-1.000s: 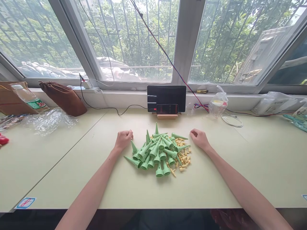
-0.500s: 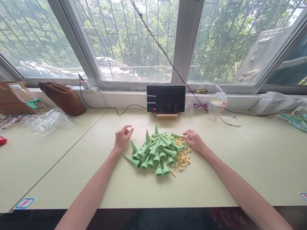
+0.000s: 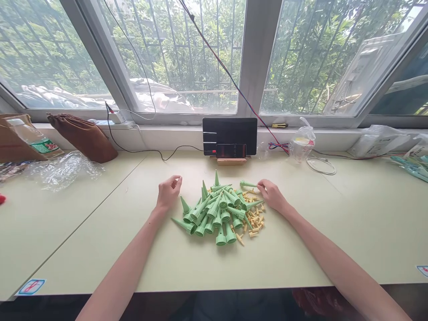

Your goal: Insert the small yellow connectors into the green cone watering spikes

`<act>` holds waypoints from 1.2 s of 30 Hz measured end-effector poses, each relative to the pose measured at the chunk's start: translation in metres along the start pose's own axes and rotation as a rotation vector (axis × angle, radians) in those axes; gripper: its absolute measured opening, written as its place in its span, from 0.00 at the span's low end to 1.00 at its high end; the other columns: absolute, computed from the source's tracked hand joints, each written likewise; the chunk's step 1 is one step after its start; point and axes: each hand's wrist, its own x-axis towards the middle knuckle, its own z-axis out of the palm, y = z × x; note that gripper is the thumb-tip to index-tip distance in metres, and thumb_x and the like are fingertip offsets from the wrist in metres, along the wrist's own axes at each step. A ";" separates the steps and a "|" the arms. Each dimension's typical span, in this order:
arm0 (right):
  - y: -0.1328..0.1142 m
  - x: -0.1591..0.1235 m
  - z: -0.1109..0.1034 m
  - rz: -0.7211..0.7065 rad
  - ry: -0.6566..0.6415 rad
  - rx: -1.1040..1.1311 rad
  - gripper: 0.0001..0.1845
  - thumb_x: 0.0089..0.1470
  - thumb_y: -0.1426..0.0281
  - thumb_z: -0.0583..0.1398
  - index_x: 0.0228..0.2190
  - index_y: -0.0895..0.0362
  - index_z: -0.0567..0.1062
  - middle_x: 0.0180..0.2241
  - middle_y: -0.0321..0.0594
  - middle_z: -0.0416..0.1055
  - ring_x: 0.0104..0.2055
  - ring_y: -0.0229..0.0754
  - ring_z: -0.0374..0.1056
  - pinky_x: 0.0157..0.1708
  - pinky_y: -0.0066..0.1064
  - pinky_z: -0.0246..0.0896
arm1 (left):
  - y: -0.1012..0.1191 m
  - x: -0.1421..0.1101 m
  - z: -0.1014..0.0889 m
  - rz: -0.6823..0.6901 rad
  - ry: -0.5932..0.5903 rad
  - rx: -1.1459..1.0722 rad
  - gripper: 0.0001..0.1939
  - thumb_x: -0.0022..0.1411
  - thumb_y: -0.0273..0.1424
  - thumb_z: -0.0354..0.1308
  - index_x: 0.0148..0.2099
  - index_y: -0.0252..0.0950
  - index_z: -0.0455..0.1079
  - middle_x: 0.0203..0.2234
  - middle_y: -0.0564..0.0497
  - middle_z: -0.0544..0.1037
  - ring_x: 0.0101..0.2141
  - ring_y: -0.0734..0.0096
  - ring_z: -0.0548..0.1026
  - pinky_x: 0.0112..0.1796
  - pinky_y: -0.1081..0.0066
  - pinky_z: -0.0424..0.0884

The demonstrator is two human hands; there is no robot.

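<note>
A heap of green plastic cone spikes with hollow, ribbed collars lies mid-table. Most rest on their sides in a jumble, while a few stand point up. Small yellow plastic pegs are scattered along the heap's right side and partly under it. My right hand is pinching one green cone spike by its narrow tip, its collar pointing left, at the heap's back right. Left of the heap, my left hand has its fingers curled in and thumb close to them; nothing shows in it.
Behind the heap, a black tablet and a phone lean on a small stand. Crumpled clear plastic, a brown pouch and a bottle sit at left. A bagged cup and a coiled cable lie back right.
The cone spike in my right hand has come slightly up and away from the heap. My left hand's fingers have closed inward from a more open curl. The camera view shifted a little.
</note>
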 end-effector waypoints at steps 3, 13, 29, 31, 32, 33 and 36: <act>-0.002 0.000 -0.003 0.023 0.093 0.004 0.12 0.66 0.66 0.51 0.33 0.56 0.69 0.28 0.39 0.70 0.30 0.42 0.65 0.32 0.32 0.60 | 0.002 -0.001 0.000 0.017 -0.002 0.005 0.14 0.64 0.39 0.52 0.37 0.36 0.74 0.19 0.56 0.68 0.19 0.75 0.62 0.28 0.75 0.62; -0.008 -0.001 -0.003 -0.011 0.342 -0.010 0.12 0.68 0.64 0.50 0.35 0.55 0.69 0.29 0.39 0.71 0.29 0.42 0.68 0.31 0.32 0.64 | 0.002 0.004 -0.004 0.078 0.107 0.019 0.12 0.63 0.36 0.54 0.36 0.35 0.75 0.21 0.54 0.73 0.19 0.76 0.66 0.28 0.74 0.64; -0.043 -0.014 0.014 -0.388 0.510 -0.171 0.08 0.65 0.76 0.54 0.45 0.55 0.68 0.33 0.39 0.74 0.26 0.36 0.68 0.26 0.27 0.63 | 0.152 -0.044 0.001 0.724 -0.109 -0.093 0.07 0.68 0.27 0.53 0.39 0.36 0.72 0.30 0.51 0.76 0.21 0.80 0.67 0.22 0.77 0.63; -0.044 -0.015 0.014 -0.391 0.506 -0.186 0.08 0.65 0.76 0.54 0.45 0.55 0.68 0.34 0.40 0.75 0.25 0.36 0.68 0.26 0.26 0.63 | 0.153 -0.051 0.016 0.652 -0.203 -0.094 0.09 0.69 0.28 0.51 0.40 0.36 0.73 0.31 0.50 0.75 0.21 0.78 0.67 0.23 0.75 0.64; -0.045 -0.016 0.015 -0.387 0.503 -0.188 0.08 0.65 0.76 0.54 0.45 0.55 0.68 0.34 0.40 0.75 0.25 0.36 0.68 0.26 0.26 0.62 | 0.151 -0.053 0.022 0.622 -0.241 -0.098 0.09 0.69 0.28 0.51 0.41 0.36 0.73 0.32 0.49 0.76 0.24 0.77 0.69 0.25 0.74 0.66; -0.044 -0.016 0.015 -0.383 0.501 -0.187 0.08 0.65 0.76 0.54 0.45 0.55 0.68 0.34 0.40 0.76 0.25 0.35 0.68 0.26 0.26 0.62 | 0.147 -0.054 0.026 0.602 -0.275 -0.109 0.09 0.69 0.28 0.51 0.41 0.36 0.73 0.33 0.49 0.75 0.26 0.75 0.71 0.27 0.74 0.67; -0.043 -0.017 0.016 -0.369 0.503 -0.174 0.08 0.65 0.75 0.55 0.46 0.55 0.68 0.35 0.41 0.76 0.25 0.35 0.69 0.26 0.26 0.63 | 0.134 -0.057 0.032 0.519 -0.309 -0.155 0.08 0.69 0.28 0.52 0.41 0.36 0.73 0.34 0.49 0.75 0.29 0.73 0.73 0.30 0.72 0.69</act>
